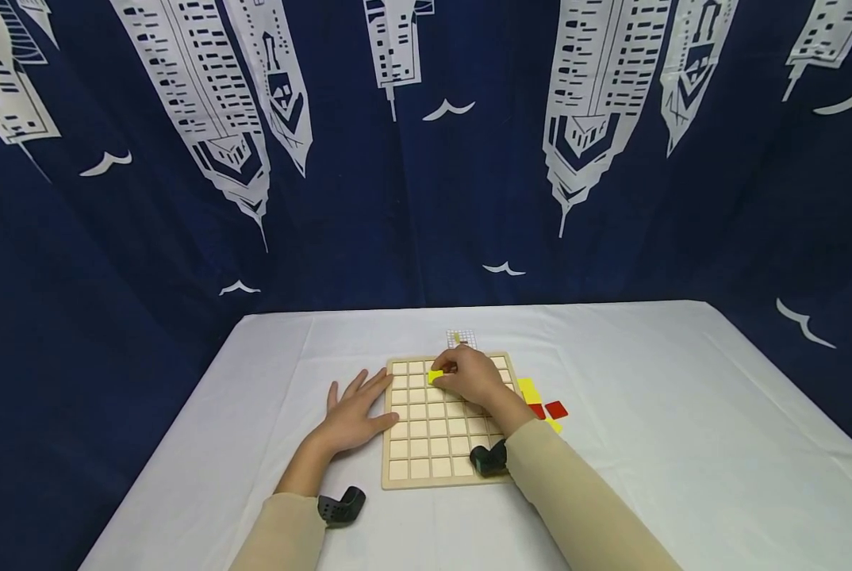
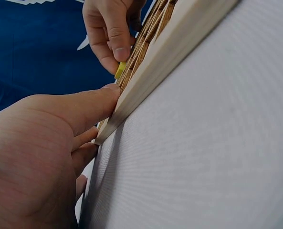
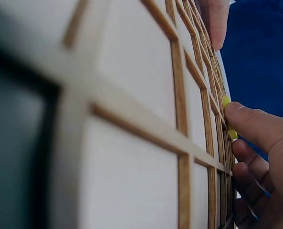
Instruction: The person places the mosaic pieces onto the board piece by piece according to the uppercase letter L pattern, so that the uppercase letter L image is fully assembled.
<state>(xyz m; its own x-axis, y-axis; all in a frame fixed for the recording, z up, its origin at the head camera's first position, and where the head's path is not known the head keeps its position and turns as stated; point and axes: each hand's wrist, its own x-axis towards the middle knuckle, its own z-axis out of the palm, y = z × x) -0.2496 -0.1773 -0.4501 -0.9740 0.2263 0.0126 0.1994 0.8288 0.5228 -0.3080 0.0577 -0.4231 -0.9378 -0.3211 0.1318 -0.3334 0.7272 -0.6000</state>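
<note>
the right hand (image 1: 472, 376) pinched a yellow tile (image 1: 435, 377) between thumb and fingers, at the grid of a wooden board (image 1: 426, 483), near twelve o'clock from its middle; whether the tile sat inside a cell could not be told. the left hand (image 1: 353, 419), fingers spread, grasped nothing and rested at the board's nine o'clock edge, thumb on the rim. red pieces (image 1: 557, 409) and yellow pieces (image 1: 529, 390) lay around three o'clock; a printed card (image 1: 462, 337) lay beyond twelve.
</note>
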